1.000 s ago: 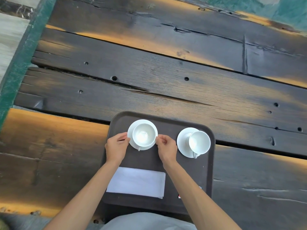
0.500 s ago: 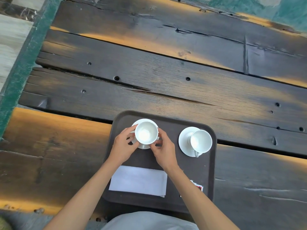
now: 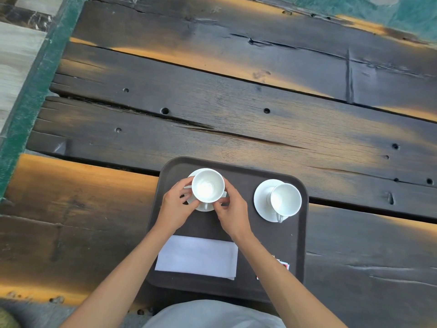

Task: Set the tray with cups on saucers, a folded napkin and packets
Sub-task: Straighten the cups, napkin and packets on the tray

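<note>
While both hands close around it from either side, the left cup point(image 3: 207, 185) sits over its saucer point(image 3: 203, 207) in the far left part of the dark brown tray point(image 3: 295, 245). The left hand point(image 3: 176, 207) presses fingers against the cup's left wall, and the right hand point(image 3: 233, 213) curls its fingers against the right wall, so the cup is gripped between the two; whether its base touches the saucer or hangs just above it cannot be told from this angle. Only slivers of that saucer show around and under the cup, and the cup's handle points toward the near side. To the right, well apart from the hands, the second cup point(image 3: 286, 199) stands on its own saucer point(image 3: 262, 202), set toward that saucer's right edge, with its handle also turned to the near side. A folded white napkin point(image 3: 197, 256) lies flat in the near left part of the tray, between the two forearms. Just beside the right forearm, at the near right of the tray, a few packets point(image 3: 285, 265) with red print peek out, mostly hidden by the arm. The tray rests on a table of dark, weathered wooden planks point(image 3: 236, 102) with cracks and small holes, close to its near edge.
</note>
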The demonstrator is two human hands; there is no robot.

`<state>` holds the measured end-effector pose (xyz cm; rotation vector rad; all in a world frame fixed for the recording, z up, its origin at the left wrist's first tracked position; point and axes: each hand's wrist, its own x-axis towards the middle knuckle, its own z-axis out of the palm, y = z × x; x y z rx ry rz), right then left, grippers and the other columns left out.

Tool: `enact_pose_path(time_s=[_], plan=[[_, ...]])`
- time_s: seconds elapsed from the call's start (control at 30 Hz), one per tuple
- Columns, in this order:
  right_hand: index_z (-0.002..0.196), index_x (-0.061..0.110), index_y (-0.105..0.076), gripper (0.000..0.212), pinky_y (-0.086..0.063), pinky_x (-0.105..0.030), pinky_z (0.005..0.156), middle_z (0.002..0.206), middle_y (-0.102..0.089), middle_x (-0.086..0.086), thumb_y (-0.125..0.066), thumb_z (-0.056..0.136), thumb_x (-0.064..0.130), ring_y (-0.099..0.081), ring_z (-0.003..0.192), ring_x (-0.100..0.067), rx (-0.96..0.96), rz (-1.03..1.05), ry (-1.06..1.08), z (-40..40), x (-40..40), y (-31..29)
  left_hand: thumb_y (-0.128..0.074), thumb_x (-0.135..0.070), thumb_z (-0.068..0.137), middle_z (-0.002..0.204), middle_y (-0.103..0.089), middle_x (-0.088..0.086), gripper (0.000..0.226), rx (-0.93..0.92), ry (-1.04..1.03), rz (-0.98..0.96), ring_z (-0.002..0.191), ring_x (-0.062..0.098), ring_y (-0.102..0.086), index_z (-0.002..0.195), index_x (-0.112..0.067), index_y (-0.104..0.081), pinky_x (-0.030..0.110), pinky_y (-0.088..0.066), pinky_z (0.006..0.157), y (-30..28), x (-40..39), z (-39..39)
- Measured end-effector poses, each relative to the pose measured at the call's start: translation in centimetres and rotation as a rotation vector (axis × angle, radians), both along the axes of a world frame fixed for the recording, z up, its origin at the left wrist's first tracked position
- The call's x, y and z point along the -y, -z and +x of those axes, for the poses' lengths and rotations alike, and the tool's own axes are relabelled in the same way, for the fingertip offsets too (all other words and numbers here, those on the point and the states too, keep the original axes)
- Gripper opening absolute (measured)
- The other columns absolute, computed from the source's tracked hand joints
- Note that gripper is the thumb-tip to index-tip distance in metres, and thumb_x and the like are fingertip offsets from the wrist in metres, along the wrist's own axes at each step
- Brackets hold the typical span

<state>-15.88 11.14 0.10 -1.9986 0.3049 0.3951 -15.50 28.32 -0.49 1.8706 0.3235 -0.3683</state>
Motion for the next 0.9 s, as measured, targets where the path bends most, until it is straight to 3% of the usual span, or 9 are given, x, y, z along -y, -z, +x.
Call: enact_pose_path(time_s=[0.47,0.57,0.67,0.8,0.9], plan=[[0.147,0.028,-0.049,0.062,-0.059,-0.035,0.093,0.139,-0.059,0.001,-0.069,0.092,0.006,-0.07,0.092,-0.013,-0.03,-0.007,0.011,0.3,-0.2,-0.1,-0.083,-0.014,0.08,0.139,-0.061,-0.005,0.068,-0.001,0.012,0.006,0.127,0.014,-0.058,0.141,-0.023,-0.054,0.035,-0.051,0.106,0.5,0.0,0.3],[0.148,0.028,-0.048,0.064,-0.059,-0.039,0.094,0.14,-0.059,0.001,-0.068,0.092,0.006,-0.071,0.091,-0.015,-0.021,-0.013,-0.01,0.3,-0.1,-0.3,-0.084,-0.016,0.08,0.139,-0.06,-0.009,0.07,0.004,0.028,0.018,0.123,0.009,-0.058,0.142,-0.026,-0.052,0.026,-0.05,0.102,0.5,-0.1,0.2],[0.149,0.028,-0.044,0.066,-0.059,-0.036,0.092,0.137,-0.059,0.003,-0.07,0.091,0.01,-0.071,0.089,-0.011,-0.036,-0.035,-0.048,-0.2,0.5,-0.2,-0.081,-0.015,0.082,0.13,-0.058,-0.016,0.07,-0.015,0.049,0.045,0.111,0.002,-0.06,0.143,-0.029,-0.049,0.009,-0.048,0.088,0.6,-0.5,-0.6],[0.135,0.02,-0.058,0.042,-0.059,-0.035,0.09,0.12,-0.065,0.002,-0.069,0.094,0.021,-0.068,0.088,-0.004,-0.087,-0.144,-0.113,-2.2,2.2,0.2,-0.074,-0.017,0.088,0.12,-0.064,-0.011,0.049,-0.062,0.127,0.234,0.101,0.005,-0.065,0.133,-0.025,-0.058,0.017,-0.053,0.084,1.0,-2.7,-3.0],[0.126,0.019,-0.065,0.03,-0.055,-0.033,0.093,0.115,-0.068,0.001,-0.066,0.096,0.027,-0.067,0.097,-0.011,-0.139,-0.214,-0.158,-4.7,3.7,0.6,-0.07,-0.022,0.091,0.11,-0.066,-0.01,0.038,-0.16,0.299,0.388,0.084,0.003,-0.064,0.128,-0.023,-0.063,0.022,-0.053,0.08,1.4,-4.6,-5.0]])
